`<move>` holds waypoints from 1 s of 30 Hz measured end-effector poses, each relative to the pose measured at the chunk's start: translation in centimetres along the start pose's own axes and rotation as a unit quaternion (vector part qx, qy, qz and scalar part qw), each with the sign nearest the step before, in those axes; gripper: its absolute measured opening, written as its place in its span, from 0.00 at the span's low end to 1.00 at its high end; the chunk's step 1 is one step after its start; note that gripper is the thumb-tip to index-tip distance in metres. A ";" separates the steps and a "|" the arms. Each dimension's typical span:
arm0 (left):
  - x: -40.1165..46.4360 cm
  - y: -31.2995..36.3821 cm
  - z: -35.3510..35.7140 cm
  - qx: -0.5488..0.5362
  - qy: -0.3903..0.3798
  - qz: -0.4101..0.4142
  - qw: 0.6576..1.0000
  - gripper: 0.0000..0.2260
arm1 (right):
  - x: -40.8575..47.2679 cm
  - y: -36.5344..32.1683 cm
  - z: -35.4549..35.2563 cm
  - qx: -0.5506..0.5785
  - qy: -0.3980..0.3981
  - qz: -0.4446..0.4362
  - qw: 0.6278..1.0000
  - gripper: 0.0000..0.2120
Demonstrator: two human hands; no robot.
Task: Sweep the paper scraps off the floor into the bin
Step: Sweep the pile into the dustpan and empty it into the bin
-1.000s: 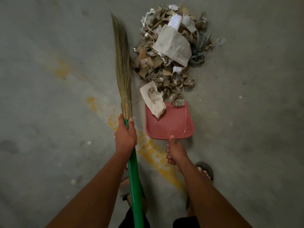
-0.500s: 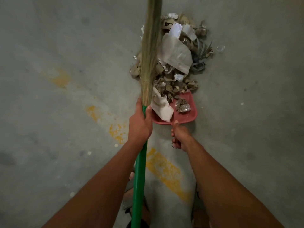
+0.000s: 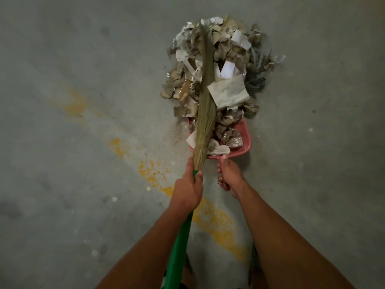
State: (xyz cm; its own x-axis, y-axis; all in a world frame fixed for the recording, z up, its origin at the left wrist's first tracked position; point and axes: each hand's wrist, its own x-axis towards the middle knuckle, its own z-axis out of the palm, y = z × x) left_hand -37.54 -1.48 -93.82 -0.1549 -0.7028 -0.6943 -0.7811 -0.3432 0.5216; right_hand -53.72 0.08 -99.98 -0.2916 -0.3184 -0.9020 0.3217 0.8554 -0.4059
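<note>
The left hand [image 3: 187,188] is gripping the broom [image 3: 205,113] by its green handle, bristles lying across the paper scraps [image 3: 220,65], which are spilling into the red dustpan [image 3: 244,140] whose handle the right hand [image 3: 229,176] is clasping

Both bare forearms reach forward, left grip [image 3: 188,189] and right grip [image 3: 229,176] curled tight, held close together.

One broom [image 3: 205,113], one dustpan [image 3: 245,140], two hands [image 3: 187,189].
</note>
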 end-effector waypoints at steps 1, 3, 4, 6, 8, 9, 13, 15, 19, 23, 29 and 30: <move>-0.8 -0.1 -0.2 -0.036 0.008 0.001 0.999 0.28 | -0.2 0.1 -0.2 0.003 -0.002 -0.003 1.000 0.23; -1.6 0.2 -0.6 -0.098 0.031 -0.002 0.995 0.26 | -0.7 0.2 -0.6 0.012 -0.009 -0.013 1.000 0.23; -1.7 0.7 -1.0 -0.123 0.046 -0.003 0.991 0.25 | -1.0 0.4 -0.9 0.015 -0.013 -0.021 1.000 0.23; -1.7 2.1 -1.8 -0.172 0.067 -0.005 0.983 0.25 | -1.5 0.9 -1.4 0.014 -0.017 -0.038 0.999 0.23; -1.3 3.5 -2.6 -0.205 0.078 -0.005 0.976 0.25 | -2.0 1.5 -2.2 0.009 -0.018 -0.055 0.998 0.24; -1.2 4.1 -3.0 -0.215 0.083 -0.005 0.973 0.25 | -2.2 1.9 -2.6 0.006 -0.016 -0.062 0.998 0.24; -0.5 6.4 -4.1 -0.225 0.101 0.000 0.969 0.25 | -3.5 3.1 -4.4 0.001 -0.003 -0.073 0.997 0.23; -0.4 7.2 -4.4 -0.228 0.105 0.001 0.968 0.25 | -4.3 3.5 -5.4 0.004 0.005 -0.078 0.997 0.24; -0.8 8.5 -4.4 -0.222 0.107 0.000 0.969 0.24 | -6.0 4.1 -7.7 0.016 0.018 -0.085 0.996 0.23; -2.7 10.4 -3.7 -0.203 0.098 0.003 0.974 0.25 | -7.4 4.4 -10.7 0.038 0.030 -0.078 0.996 0.23; -6.0 14.5 -0.7 -0.184 0.067 0.010 0.981 0.24 | -9.8 3.9 -16.9 0.072 0.044 -0.091 0.992 0.22; -6.4 15.2 0.1 -0.181 0.062 0.008 0.981 0.24 | -10.3 3.6 -18.2 0.073 0.044 -0.092 0.992 0.22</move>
State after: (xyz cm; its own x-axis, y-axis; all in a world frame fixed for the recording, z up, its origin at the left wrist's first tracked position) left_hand -48.50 -2.19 -81.46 -0.0737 -0.7725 -0.6307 -0.5091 -0.5147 0.6899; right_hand -65.95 13.89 -89.48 -0.4319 -0.4209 -0.7977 0.3821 0.7157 -0.5846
